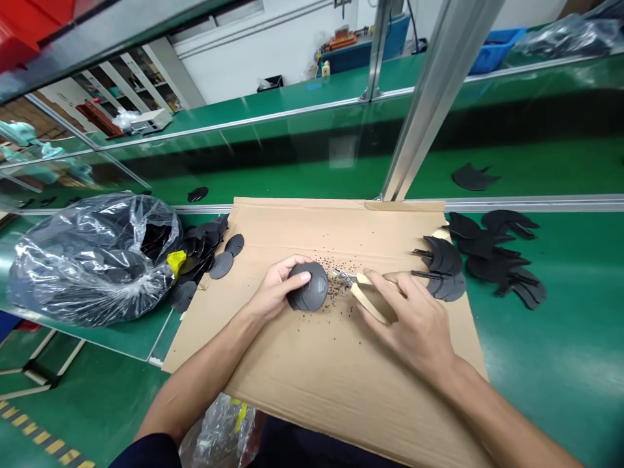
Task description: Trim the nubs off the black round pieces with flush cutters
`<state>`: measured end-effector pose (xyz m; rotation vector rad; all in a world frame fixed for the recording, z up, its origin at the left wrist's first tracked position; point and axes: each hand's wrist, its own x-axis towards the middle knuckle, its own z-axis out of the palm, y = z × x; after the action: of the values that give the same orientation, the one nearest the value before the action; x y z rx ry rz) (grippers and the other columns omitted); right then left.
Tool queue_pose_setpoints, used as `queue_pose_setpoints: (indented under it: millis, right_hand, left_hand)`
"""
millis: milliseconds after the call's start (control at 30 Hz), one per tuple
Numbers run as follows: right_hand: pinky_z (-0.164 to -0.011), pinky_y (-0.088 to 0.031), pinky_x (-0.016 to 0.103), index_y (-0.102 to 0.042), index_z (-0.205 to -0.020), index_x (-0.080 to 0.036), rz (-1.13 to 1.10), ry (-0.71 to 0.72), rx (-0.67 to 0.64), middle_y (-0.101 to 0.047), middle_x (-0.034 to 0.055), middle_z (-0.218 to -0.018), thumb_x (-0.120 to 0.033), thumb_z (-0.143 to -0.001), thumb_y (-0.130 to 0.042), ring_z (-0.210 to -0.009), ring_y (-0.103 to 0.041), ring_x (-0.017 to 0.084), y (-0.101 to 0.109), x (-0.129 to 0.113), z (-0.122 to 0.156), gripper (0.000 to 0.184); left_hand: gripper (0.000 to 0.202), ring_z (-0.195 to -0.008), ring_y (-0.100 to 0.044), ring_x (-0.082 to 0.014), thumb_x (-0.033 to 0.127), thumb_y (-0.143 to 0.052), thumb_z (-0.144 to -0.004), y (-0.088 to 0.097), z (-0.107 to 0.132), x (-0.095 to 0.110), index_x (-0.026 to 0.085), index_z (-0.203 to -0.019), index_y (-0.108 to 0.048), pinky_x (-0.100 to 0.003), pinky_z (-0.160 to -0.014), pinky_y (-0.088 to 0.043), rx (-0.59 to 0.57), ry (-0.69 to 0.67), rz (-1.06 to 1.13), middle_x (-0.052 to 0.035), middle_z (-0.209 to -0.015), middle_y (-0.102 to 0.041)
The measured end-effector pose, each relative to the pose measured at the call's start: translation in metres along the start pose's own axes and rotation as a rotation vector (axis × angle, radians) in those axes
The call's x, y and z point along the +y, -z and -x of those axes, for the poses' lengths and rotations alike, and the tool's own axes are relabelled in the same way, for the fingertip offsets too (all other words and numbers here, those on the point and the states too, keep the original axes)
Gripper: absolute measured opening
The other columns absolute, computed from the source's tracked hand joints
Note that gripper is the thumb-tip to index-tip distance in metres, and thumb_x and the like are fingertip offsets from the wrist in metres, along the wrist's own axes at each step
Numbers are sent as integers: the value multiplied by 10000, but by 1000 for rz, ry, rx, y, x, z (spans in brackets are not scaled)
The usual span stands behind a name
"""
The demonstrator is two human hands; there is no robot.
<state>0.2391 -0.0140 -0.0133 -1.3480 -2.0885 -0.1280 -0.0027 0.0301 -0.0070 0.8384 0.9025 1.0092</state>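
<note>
My left hand (pixel 273 290) is closed round a small stack of round black plastic discs (pixel 309 288), held against the cardboard sheet (pixel 312 364). My right hand (pixel 412 318) grips a pair of cutters with cream handles (pixel 369 298); their metal tip (pixel 344 277) sits just right of the discs' edge. Tiny black trimmings (pixel 336 292) lie scattered on the cardboard around the discs.
A clear plastic bag of black parts (pixel 88 260) lies at the left, with loose discs (pixel 221 257) spilling beside it. Trimmed black pieces (pixel 487 257) are piled at the right. A green conveyor belt (pixel 536 156) and an aluminium post (pixel 429 104) stand behind.
</note>
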Motion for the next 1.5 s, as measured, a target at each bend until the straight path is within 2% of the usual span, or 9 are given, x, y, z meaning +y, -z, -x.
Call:
queue_pose_setpoints:
  millis: [233, 333, 433, 567, 833, 1000, 1167, 1367, 1500]
  right_hand:
    - [-616, -438, 334, -598, -1322, -228, -114, -17, -39, -618, 68, -882, -337, -956, -591, -790, -585, 238, -1, 0, 1, 382]
    - [-636, -454, 345, -590, -1330, -221, -132, -9, -35, -620, 75, -904, -333, -960, -590, -805, -589, 244, -2, 0, 2, 386]
    - [-653, -472, 353, -574, -1349, -222, -174, -7, -30, -624, 79, -926, -332, -957, -601, -825, -597, 248, -3, 1, 1, 408]
    - [-683, -502, 363, -536, -1387, -235, -265, 15, 3, -628, 81, -959, -321, -933, -645, -855, -613, 251, -2, 0, 1, 475]
    - [-689, -518, 343, -517, -1396, -254, -301, 76, 33, -650, 78, -992, -324, -913, -688, -843, -625, 228, -3, -4, 5, 516]
    - [-706, -531, 343, -481, -1441, -269, -356, 47, -2, -635, 73, -993, -334, -923, -687, -859, -630, 225, -5, -1, 7, 561]
    - [-697, -529, 333, -478, -1467, -282, -430, 55, -30, -624, 66, -988, -322, -905, -714, -845, -625, 217, -5, -2, 8, 611]
    - [-693, -521, 321, -498, -1461, -276, -453, 35, -48, -622, 62, -980, -306, -919, -702, -839, -627, 209, -4, -3, 8, 579]
    - [-680, -509, 306, -529, -1443, -271, -446, 36, -71, -624, 60, -975, -292, -932, -688, -823, -625, 197, -2, -2, 7, 536]
  left_hand:
    - [284, -797, -674, -131, 258, -834, -712, 0, -5, 1, 161, -929, -679, -242, -804, -532, 121, -12, 237, -16, -838, -710]
    - [382, -831, -670, -124, 180, -804, -703, 0, -5, 5, 190, -1057, -660, -223, -800, -524, 111, -60, 261, -13, -920, -710]
    - [562, -788, -664, -118, 113, -763, -689, 0, -4, 7, 234, -1213, -601, -216, -746, -530, 64, -40, 267, -4, -951, -701]
    - [548, -663, -643, -84, 84, -710, -709, -4, 0, 6, 226, -1215, -556, -176, -630, -533, 21, 42, 327, 7, -899, -681]
    - [243, -585, -635, -78, 164, -747, -780, -9, 8, -13, 149, -985, -617, -186, -559, -549, -54, 168, 362, -21, -864, -712]
    - [304, -521, -557, -68, 231, -811, -760, -10, 10, -17, 135, -989, -636, -210, -503, -487, -88, 148, 317, -9, -798, -698]
    - [458, -530, -566, -75, 262, -855, -728, -13, 11, -13, 157, -1113, -630, -205, -504, -474, -71, 148, 309, 16, -762, -688]
    - [493, -517, -561, -56, 298, -918, -672, -15, 11, -10, 155, -1060, -650, -173, -488, -477, -90, 162, 326, 16, -767, -705]
    - [595, -513, -559, -55, 290, -931, -658, -15, 11, -10, 162, -1160, -638, -161, -478, -472, -101, 168, 336, 21, -757, -701]
